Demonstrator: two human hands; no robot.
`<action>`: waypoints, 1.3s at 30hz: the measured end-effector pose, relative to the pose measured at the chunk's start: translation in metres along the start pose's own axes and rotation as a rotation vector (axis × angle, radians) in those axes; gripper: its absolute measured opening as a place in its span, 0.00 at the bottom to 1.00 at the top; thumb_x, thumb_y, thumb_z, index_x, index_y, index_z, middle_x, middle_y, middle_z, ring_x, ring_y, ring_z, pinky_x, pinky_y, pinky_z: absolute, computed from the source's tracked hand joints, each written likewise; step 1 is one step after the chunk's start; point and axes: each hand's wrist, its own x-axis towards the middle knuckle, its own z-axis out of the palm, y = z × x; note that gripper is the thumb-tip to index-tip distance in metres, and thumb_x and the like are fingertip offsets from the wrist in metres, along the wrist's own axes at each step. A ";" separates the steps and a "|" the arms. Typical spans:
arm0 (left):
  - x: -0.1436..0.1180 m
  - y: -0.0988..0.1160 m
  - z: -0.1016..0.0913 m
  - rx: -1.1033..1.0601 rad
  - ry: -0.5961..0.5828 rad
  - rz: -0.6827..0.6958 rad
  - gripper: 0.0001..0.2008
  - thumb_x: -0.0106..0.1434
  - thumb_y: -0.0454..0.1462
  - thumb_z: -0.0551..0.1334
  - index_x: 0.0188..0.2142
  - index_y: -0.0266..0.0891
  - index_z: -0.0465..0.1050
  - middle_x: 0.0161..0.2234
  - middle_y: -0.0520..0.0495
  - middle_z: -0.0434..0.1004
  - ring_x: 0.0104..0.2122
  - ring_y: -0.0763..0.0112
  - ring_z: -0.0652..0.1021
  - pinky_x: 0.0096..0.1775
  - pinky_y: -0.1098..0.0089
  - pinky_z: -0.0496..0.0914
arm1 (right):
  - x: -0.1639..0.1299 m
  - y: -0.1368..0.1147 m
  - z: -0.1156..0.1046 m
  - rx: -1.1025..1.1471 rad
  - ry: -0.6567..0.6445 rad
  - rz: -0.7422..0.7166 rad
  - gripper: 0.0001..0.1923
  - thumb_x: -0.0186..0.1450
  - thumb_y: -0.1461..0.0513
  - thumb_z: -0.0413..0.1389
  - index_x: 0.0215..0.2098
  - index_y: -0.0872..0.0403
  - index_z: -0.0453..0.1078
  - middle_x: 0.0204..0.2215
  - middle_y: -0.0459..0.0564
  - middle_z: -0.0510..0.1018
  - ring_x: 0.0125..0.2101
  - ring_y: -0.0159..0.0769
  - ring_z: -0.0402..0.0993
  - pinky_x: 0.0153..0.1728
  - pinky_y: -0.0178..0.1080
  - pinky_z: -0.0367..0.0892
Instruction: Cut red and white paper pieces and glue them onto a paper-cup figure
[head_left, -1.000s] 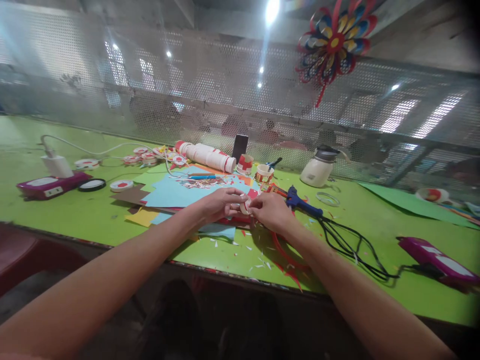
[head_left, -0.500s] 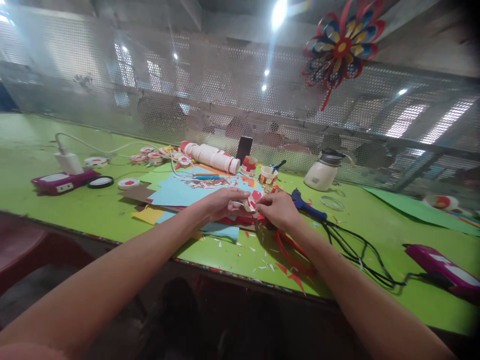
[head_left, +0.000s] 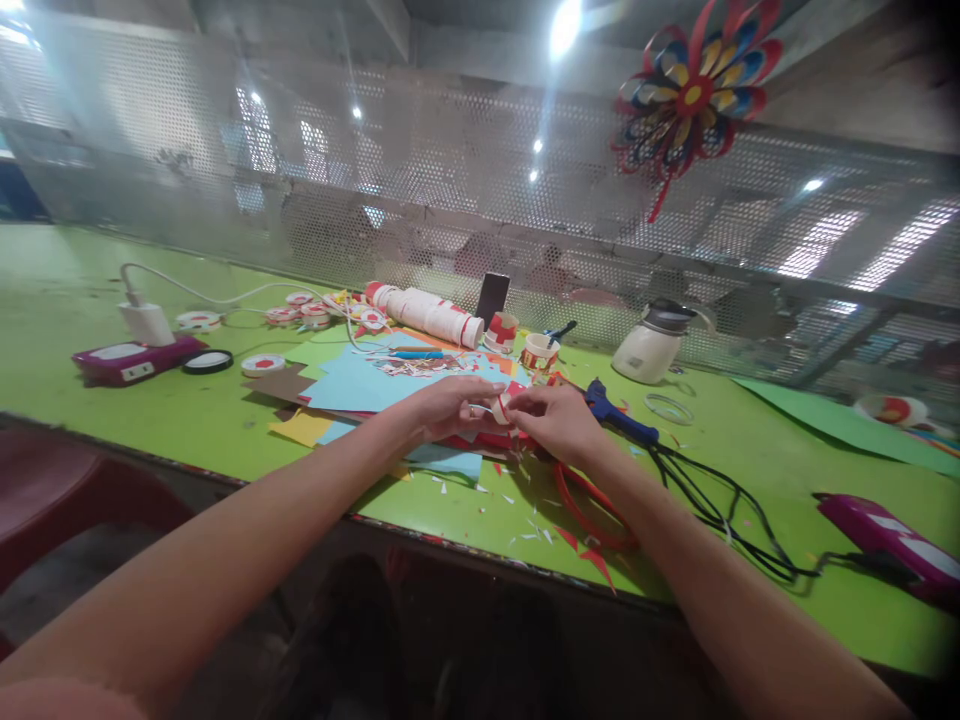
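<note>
Paper cup piece [head_left: 501,405], small, white with red, sits at the centre of the frame, pinched between both hands just above the stack of coloured paper sheets [head_left: 360,385]. Left hand [head_left: 450,405] comes in from the lower left with its fingers closed on the left side of the piece; right hand [head_left: 555,420] comes in from the lower right with its fingertips closed on the right side, so the two hands nearly touch. How much of the piece is hidden behind the fingers cannot be told.

Just right of the right hand lies a blue glue gun [head_left: 619,420] on the green table [head_left: 150,420], its black cable [head_left: 720,510] trailing toward the lower right to a purple power strip [head_left: 885,535]. Below the hands a red ring [head_left: 589,505] and small paper scraps lie on the table. Behind the hands, toward the mesh screen, stand two red-and-white paper cups [head_left: 521,342], a lying stack of cups [head_left: 427,312] and a dark phone [head_left: 492,297] propped upright. A white kettle [head_left: 646,345] stands right of these. At the left edge a second purple power strip [head_left: 135,358] carries a white charger [head_left: 146,322]. A colourful paper flower [head_left: 694,95] hangs at the upper right.
</note>
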 end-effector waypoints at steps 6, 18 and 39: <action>0.002 -0.002 -0.002 0.003 -0.040 -0.028 0.12 0.55 0.40 0.64 0.29 0.30 0.75 0.28 0.43 0.75 0.32 0.68 0.76 0.45 0.64 0.68 | 0.000 0.002 0.000 0.026 0.027 -0.062 0.05 0.54 0.66 0.56 0.25 0.56 0.76 0.21 0.47 0.76 0.22 0.30 0.68 0.26 0.33 0.62; 0.000 0.001 0.000 -0.009 0.039 -0.013 0.11 0.55 0.39 0.65 0.32 0.30 0.75 0.33 0.41 0.76 0.33 0.68 0.76 0.43 0.66 0.69 | 0.006 0.016 -0.004 0.284 0.084 0.074 0.07 0.53 0.61 0.57 0.22 0.56 0.73 0.17 0.46 0.73 0.19 0.29 0.65 0.21 0.33 0.59; -0.002 0.004 0.001 -0.042 0.013 -0.014 0.12 0.56 0.39 0.63 0.34 0.29 0.74 0.32 0.40 0.75 0.33 0.68 0.77 0.46 0.62 0.68 | 0.002 0.014 0.003 0.269 0.090 -0.146 0.07 0.56 0.61 0.57 0.27 0.57 0.75 0.23 0.49 0.77 0.23 0.31 0.70 0.26 0.34 0.65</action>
